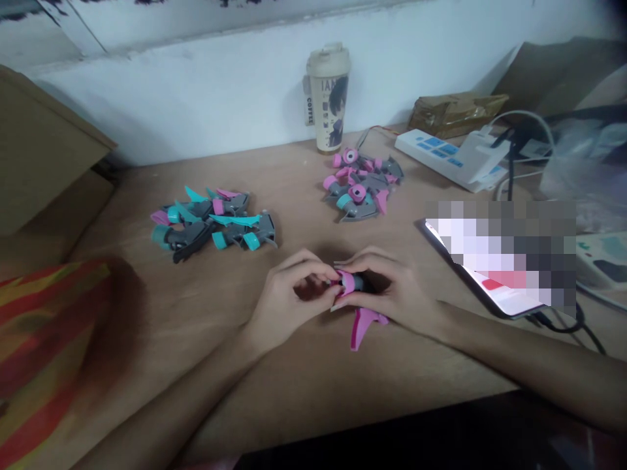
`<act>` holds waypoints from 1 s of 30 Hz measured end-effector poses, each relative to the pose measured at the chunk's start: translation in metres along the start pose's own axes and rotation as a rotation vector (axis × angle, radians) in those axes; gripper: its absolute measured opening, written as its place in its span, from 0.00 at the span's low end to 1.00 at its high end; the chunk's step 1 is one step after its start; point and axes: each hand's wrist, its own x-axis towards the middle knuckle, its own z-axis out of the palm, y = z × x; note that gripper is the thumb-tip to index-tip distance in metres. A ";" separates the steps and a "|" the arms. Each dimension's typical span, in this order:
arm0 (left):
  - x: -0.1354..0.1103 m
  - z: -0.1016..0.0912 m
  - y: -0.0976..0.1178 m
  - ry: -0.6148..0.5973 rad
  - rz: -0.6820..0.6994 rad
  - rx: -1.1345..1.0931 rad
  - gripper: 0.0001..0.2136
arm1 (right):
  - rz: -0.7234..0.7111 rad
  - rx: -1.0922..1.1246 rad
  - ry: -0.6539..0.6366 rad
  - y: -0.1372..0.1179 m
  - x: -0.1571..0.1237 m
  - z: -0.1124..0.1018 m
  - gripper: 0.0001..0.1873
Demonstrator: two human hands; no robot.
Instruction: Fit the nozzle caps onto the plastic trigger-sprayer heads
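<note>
My left hand (289, 294) and my right hand (392, 290) meet over the middle of the wooden table (304, 378). Between them they grip one spray-trigger head (355, 287) with a grey body and a pink cap. Its pink lever (361, 325) hangs down below my right hand. The fingers of my left hand pinch the pink cap end, and my right hand wraps the grey body. A pile of grey trigger heads with teal and pink parts (213, 222) lies to the left. A second pile with mostly pink caps (361, 183) lies behind my hands.
A cream coffee tumbler (328, 98) stands at the wall. A white power strip (448, 156) with cables, a phone (494, 274) and a brown paper package (455, 111) lie to the right. A cardboard box (44, 150) sits at the left, red patterned cloth (44, 339) below it.
</note>
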 end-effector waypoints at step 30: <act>-0.002 0.010 0.009 -0.035 -0.532 -0.247 0.06 | -0.077 -0.118 -0.046 0.001 0.002 0.001 0.11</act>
